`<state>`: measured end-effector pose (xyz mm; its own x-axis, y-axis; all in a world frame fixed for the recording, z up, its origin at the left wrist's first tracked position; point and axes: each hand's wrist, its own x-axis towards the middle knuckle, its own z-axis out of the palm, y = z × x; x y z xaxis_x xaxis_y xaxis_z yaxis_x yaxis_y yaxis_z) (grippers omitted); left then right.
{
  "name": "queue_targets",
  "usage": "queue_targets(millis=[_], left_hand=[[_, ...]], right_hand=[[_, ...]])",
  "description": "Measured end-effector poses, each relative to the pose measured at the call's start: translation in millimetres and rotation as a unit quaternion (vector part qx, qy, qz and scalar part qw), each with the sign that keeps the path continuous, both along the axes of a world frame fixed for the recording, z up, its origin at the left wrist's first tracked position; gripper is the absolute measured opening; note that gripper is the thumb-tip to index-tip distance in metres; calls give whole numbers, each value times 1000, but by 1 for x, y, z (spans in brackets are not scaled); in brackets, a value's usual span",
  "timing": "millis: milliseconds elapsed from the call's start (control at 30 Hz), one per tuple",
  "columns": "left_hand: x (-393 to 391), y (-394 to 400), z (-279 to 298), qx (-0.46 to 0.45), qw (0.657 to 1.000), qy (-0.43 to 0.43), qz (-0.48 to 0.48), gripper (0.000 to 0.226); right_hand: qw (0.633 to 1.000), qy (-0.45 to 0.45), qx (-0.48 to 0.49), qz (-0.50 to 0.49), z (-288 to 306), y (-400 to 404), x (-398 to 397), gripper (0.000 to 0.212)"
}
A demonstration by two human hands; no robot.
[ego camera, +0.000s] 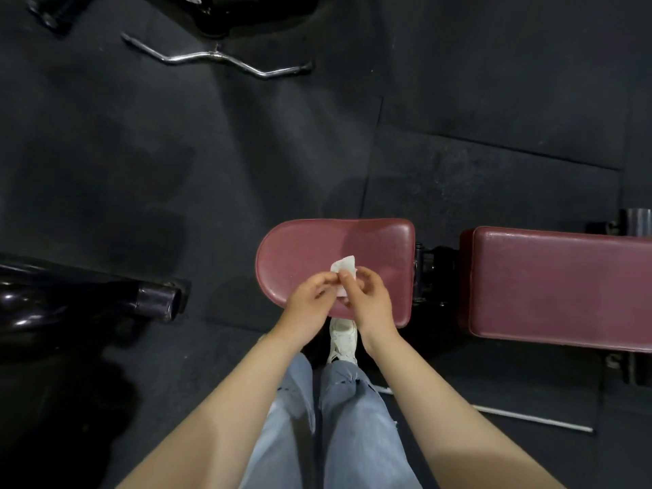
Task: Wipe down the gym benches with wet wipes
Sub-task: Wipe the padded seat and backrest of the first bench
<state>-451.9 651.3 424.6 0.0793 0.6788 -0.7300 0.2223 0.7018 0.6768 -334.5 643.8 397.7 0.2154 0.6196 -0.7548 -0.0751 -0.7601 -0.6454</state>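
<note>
A dark red padded bench seat (317, 245) lies below me, with its longer back pad (557, 280) to the right across a gap. Both my hands hover over the seat's near edge and hold one small white wet wipe (344, 265) between them. My left hand (310, 298) pinches the wipe's left side with curled fingers. My right hand (367, 294) pinches it from the right. The wipe's upper corner sticks up past the fingers; its lower part is hidden by my hands.
Black rubber floor mats surround the bench. A chrome curl bar (218, 60) lies on the floor at the top. A black machine tube (155, 300) juts in from the left. A white rod (529, 418) lies on the floor at the lower right. My legs and white shoe (342, 338) stand beside the seat.
</note>
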Motion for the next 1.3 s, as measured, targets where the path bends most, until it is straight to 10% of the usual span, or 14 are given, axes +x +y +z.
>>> queue_targets(millis=[233,533,700,1100,1300], left_hand=[[-43,31,-36,3,996,76,54,20],[-129,63,-79,-51,965,151,-209,46],[-153,66,-94,-45,955,169,-240,48],[-170,40,-151,-81,995,54,-20,49],[-179,37,-169,-70,997,17,4,46]], right_hand=[[992,-119,-6,-36,-37,23,1,11],[918,-381,38,99,-57,69,33,30],[877,-479,40,9,-61,100,58,38],[875,-473,77,65,-155,84,-68,22],[706,-396,403,427,-179,48,-104,35]])
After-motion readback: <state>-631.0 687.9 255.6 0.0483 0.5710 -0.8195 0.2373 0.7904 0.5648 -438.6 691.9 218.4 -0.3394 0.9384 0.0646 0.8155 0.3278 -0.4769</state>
